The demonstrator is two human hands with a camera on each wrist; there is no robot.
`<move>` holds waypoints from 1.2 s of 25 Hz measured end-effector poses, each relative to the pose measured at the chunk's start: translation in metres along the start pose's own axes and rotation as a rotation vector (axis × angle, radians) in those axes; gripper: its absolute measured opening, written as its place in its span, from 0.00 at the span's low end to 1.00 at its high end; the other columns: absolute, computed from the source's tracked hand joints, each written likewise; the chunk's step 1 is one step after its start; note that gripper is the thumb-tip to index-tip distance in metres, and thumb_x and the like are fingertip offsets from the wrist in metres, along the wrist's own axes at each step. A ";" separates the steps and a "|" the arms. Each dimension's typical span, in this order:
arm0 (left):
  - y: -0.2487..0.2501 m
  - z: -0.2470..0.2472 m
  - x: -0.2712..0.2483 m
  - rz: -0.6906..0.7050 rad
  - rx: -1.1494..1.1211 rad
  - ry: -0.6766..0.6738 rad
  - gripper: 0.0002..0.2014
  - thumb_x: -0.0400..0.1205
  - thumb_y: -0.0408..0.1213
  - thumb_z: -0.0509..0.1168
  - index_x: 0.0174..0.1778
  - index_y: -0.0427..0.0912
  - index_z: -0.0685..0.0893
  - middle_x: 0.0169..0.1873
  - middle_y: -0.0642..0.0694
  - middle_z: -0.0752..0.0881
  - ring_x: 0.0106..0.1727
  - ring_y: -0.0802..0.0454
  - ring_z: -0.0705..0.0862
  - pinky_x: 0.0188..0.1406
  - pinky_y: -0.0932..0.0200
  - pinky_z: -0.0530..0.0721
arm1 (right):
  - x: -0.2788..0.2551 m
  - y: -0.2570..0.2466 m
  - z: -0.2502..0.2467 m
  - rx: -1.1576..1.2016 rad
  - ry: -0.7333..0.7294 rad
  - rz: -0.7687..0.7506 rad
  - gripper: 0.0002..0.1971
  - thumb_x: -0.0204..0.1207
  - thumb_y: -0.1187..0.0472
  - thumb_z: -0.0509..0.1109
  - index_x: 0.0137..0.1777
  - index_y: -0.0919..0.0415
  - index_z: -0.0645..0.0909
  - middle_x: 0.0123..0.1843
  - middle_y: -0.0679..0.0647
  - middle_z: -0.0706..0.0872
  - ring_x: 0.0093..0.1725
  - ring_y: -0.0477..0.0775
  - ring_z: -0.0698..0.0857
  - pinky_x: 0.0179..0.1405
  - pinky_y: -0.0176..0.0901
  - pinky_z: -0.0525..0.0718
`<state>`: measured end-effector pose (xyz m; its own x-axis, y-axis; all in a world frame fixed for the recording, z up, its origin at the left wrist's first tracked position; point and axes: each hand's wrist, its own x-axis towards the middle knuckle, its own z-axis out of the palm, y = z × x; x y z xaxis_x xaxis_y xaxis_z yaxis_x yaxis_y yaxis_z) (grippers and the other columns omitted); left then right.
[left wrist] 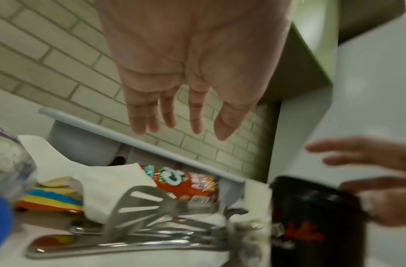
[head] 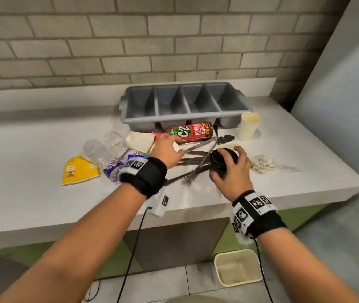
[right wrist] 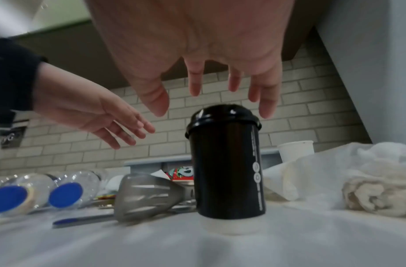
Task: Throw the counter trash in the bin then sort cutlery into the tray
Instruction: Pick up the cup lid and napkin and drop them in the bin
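A black lidded cup (head: 220, 162) (right wrist: 225, 171) stands upright on the white counter (head: 43, 193). My right hand (head: 233, 169) (right wrist: 209, 94) hovers over its lid, fingers spread and straight, with no grip visible. My left hand (head: 169, 147) (left wrist: 174, 122) is open, reaching over a white napkin (head: 140, 139) toward the red C2 bottle (head: 189, 132). Metal cutlery (head: 196, 154), including a slotted spatula (left wrist: 140, 204), tongs and a spoon (head: 226, 138), lies piled between my hands. Behind it sits the grey four-slot cutlery tray (head: 174, 117). On the floor below the counter's edge is a cream bin (head: 235, 253).
Two clear plastic bottles (head: 102, 152) and a yellow wrapper (head: 78, 170) lie left of the pile. A cream paper cup (head: 248, 125) stands right of the tray. A crumpled tissue (head: 261, 164) lies to the right. A brick wall backs the counter.
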<state>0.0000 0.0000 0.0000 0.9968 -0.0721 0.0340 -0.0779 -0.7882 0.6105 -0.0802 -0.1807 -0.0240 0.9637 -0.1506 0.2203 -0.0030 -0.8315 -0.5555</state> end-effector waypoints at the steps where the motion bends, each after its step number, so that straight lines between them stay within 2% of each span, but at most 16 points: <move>1: -0.002 0.003 0.010 -0.017 0.057 -0.015 0.24 0.78 0.38 0.66 0.71 0.44 0.76 0.73 0.37 0.70 0.74 0.40 0.72 0.76 0.55 0.67 | 0.004 0.000 0.004 -0.044 -0.023 0.016 0.33 0.70 0.57 0.72 0.75 0.50 0.66 0.80 0.65 0.55 0.77 0.70 0.57 0.76 0.62 0.66; 5: -0.012 0.007 0.053 -0.116 0.211 -0.077 0.28 0.79 0.35 0.63 0.77 0.41 0.68 0.73 0.32 0.69 0.73 0.35 0.73 0.76 0.50 0.71 | 0.015 0.002 0.015 -0.088 -0.074 0.083 0.32 0.72 0.56 0.70 0.75 0.49 0.65 0.82 0.64 0.51 0.79 0.70 0.54 0.79 0.63 0.65; 9: -0.016 0.010 0.085 -0.158 0.346 -0.146 0.26 0.80 0.34 0.61 0.75 0.35 0.66 0.71 0.33 0.75 0.72 0.37 0.75 0.73 0.50 0.75 | 0.015 0.011 0.022 0.044 -0.068 0.103 0.27 0.74 0.64 0.68 0.73 0.52 0.69 0.82 0.62 0.52 0.77 0.69 0.62 0.79 0.57 0.65; 12: -0.019 0.016 0.094 -0.186 0.407 -0.183 0.25 0.79 0.35 0.62 0.73 0.36 0.68 0.67 0.34 0.80 0.68 0.36 0.79 0.69 0.46 0.78 | 0.016 0.013 0.024 0.048 -0.060 0.089 0.26 0.74 0.65 0.69 0.72 0.53 0.70 0.82 0.61 0.51 0.75 0.69 0.65 0.78 0.54 0.65; 16: -0.029 0.023 0.098 -0.183 0.396 -0.138 0.25 0.78 0.36 0.66 0.71 0.36 0.72 0.65 0.34 0.82 0.66 0.35 0.81 0.66 0.44 0.81 | 0.018 0.016 0.027 0.042 -0.042 0.090 0.27 0.73 0.65 0.69 0.72 0.54 0.71 0.82 0.61 0.51 0.75 0.69 0.65 0.78 0.53 0.66; 19: -0.030 0.023 0.103 -0.199 0.359 -0.123 0.27 0.79 0.32 0.66 0.74 0.36 0.68 0.67 0.33 0.79 0.68 0.36 0.79 0.67 0.46 0.78 | 0.018 0.016 0.029 0.054 -0.033 0.095 0.26 0.73 0.65 0.69 0.72 0.53 0.71 0.82 0.61 0.51 0.76 0.69 0.65 0.79 0.53 0.66; 22: -0.027 0.013 0.104 -0.150 0.302 -0.047 0.26 0.80 0.27 0.61 0.75 0.41 0.67 0.68 0.32 0.78 0.69 0.34 0.78 0.69 0.44 0.76 | 0.018 0.017 0.029 0.063 -0.031 0.089 0.26 0.74 0.66 0.69 0.72 0.54 0.70 0.82 0.61 0.50 0.76 0.69 0.64 0.79 0.53 0.65; 25: -0.022 -0.005 0.094 -0.041 0.232 -0.004 0.24 0.81 0.26 0.54 0.74 0.46 0.70 0.68 0.35 0.80 0.68 0.36 0.79 0.67 0.46 0.78 | 0.017 0.017 0.026 0.066 -0.031 0.061 0.27 0.74 0.67 0.69 0.73 0.54 0.70 0.82 0.62 0.50 0.78 0.69 0.62 0.80 0.53 0.63; 28: -0.004 -0.028 0.074 0.039 0.164 0.040 0.25 0.80 0.25 0.55 0.72 0.49 0.73 0.66 0.38 0.82 0.67 0.38 0.80 0.67 0.45 0.79 | 0.010 0.014 0.021 0.141 0.053 0.020 0.28 0.73 0.68 0.70 0.73 0.56 0.71 0.81 0.64 0.53 0.79 0.66 0.61 0.79 0.44 0.59; 30: 0.009 -0.043 0.058 0.101 0.091 0.135 0.25 0.79 0.24 0.56 0.71 0.47 0.75 0.66 0.38 0.82 0.68 0.38 0.79 0.68 0.45 0.78 | 0.002 0.011 0.015 0.214 0.112 0.003 0.28 0.73 0.68 0.71 0.72 0.56 0.71 0.81 0.64 0.53 0.79 0.63 0.61 0.77 0.38 0.57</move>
<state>0.0580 0.0146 0.0412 0.9767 -0.0753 0.2012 -0.1724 -0.8335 0.5250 -0.0746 -0.1827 -0.0417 0.9281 -0.2210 0.2995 0.0625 -0.7006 -0.7109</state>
